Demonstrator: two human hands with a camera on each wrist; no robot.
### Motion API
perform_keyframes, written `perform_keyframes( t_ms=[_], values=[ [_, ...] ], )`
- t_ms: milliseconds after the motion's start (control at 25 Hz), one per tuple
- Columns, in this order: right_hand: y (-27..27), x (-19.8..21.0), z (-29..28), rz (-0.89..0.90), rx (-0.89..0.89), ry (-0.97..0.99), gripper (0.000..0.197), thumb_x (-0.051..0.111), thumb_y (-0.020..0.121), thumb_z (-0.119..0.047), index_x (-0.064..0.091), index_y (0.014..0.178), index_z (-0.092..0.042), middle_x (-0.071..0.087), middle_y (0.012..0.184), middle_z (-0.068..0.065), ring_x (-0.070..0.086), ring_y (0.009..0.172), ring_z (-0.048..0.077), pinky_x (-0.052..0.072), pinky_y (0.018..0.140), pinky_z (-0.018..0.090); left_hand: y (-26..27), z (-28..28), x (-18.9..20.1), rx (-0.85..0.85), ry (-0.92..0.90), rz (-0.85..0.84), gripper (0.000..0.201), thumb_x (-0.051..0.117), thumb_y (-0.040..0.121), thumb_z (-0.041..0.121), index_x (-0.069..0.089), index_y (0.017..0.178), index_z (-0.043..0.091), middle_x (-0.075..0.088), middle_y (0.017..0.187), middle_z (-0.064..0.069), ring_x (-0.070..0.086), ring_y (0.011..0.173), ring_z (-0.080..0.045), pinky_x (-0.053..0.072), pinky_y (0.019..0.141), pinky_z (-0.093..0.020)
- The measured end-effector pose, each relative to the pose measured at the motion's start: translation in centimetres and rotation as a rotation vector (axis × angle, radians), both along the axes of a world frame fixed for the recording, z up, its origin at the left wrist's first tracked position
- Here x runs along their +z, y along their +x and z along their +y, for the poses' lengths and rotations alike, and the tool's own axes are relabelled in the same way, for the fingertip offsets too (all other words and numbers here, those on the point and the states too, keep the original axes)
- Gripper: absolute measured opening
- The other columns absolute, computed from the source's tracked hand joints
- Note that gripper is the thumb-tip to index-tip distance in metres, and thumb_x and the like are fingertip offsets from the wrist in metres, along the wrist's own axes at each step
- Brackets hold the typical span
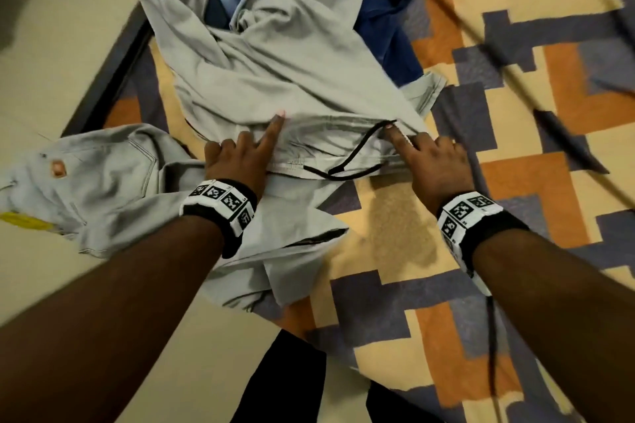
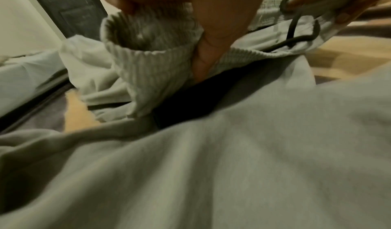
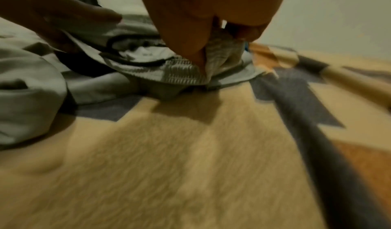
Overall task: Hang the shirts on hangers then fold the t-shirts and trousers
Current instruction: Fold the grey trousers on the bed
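Note:
Pale grey trousers (image 1: 275,79) with a ribbed elastic waistband (image 1: 330,151) and a black drawstring (image 1: 357,154) lie crumpled on the patterned bedspread. My left hand (image 1: 240,154) grips the waistband's left end (image 2: 148,52), index finger stretched over the cloth. My right hand (image 1: 429,154) pinches the right end of the waistband (image 3: 186,72) between thumb and fingers. A second light grey garment (image 1: 103,175) with an orange patch lies to the left. Blue clothes (image 1: 388,10) sit under the grey heap at the back.
The bedspread (image 1: 481,199) in cream, orange and slate blocks stretches to the right and toward me. The bed's dark frame edge (image 1: 113,69) runs along the left, with cream floor (image 1: 51,45) beyond. A dark strap (image 1: 567,144) lies at right.

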State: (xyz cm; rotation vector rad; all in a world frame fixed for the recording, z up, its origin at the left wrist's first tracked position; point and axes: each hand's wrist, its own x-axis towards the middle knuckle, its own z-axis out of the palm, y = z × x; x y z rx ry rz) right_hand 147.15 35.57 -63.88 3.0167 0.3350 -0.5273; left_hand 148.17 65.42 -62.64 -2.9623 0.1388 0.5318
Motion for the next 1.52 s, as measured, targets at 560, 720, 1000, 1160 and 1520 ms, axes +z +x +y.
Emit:
perform_keyframes(
  t_ms=[560, 720, 1000, 1160, 1520],
  values=[
    [-11.4, 48.0, -20.4, -0.246, 0.530, -0.306, 0.055, 0.055, 0.082, -0.016, 0.053, 0.130, -0.045, 0.056, 0.123, 0.004, 0.061, 0.082, 0.029, 0.034, 0.047, 0.026, -9.6, -13.9, 34.9, -0.788, -0.122, -0.409, 0.046, 0.037, 0.079, 0.018, 0.045, 0.117, 0.044, 0.039, 0.132, -0.011, 0.062, 0.075, -0.031, 0.040, 0.065, -0.043],
    [-15.3, 55.7, -21.4, -0.123, 0.432, -0.461, 0.042, 0.047, 0.097, -0.031, 0.039, 0.133, -0.051, 0.037, 0.137, -0.011, 0.051, 0.106, 0.019, 0.044, 0.060, 0.028, -11.4, -18.1, 41.4, -0.410, -0.231, -0.046, 0.031, 0.051, 0.087, 0.021, 0.058, 0.116, 0.030, 0.045, 0.123, -0.003, 0.050, 0.113, -0.031, 0.033, 0.085, -0.041],
    [-17.2, 65.3, -23.4, -0.179, 0.105, -0.344, 0.043, 0.054, 0.094, -0.023, 0.047, 0.132, -0.041, 0.044, 0.132, -0.011, 0.055, 0.111, 0.017, 0.053, 0.084, 0.033, -7.6, -17.3, 52.4, -0.411, -0.565, -0.395, 0.047, 0.042, 0.070, 0.045, 0.074, 0.096, 0.020, 0.050, 0.109, -0.006, 0.058, 0.096, -0.031, 0.047, 0.082, -0.037],
    [-16.1, 72.8, -23.3, -0.047, -0.089, 0.006, 0.043, 0.060, 0.079, 0.001, 0.069, 0.074, -0.042, 0.067, 0.095, -0.012, 0.063, 0.087, 0.011, 0.051, 0.074, 0.023, -2.4, -16.6, 60.9, -0.496, -0.786, -0.444, 0.061, 0.035, 0.063, 0.053, 0.074, 0.090, 0.016, 0.047, 0.093, -0.002, 0.056, 0.088, -0.026, 0.046, 0.082, -0.033],
    [-17.5, 80.3, -25.8, 0.092, -0.248, 0.363, 0.037, 0.053, 0.074, -0.008, 0.073, 0.066, -0.038, 0.070, 0.076, -0.009, 0.061, 0.078, 0.008, 0.051, 0.084, 0.041, 3.9, -15.9, 74.0, -0.598, -0.734, -0.429, 0.044, 0.050, 0.043, 0.076, 0.060, 0.063, 0.037, 0.059, 0.080, 0.005, 0.057, 0.083, -0.014, 0.040, 0.074, -0.025]
  ],
)
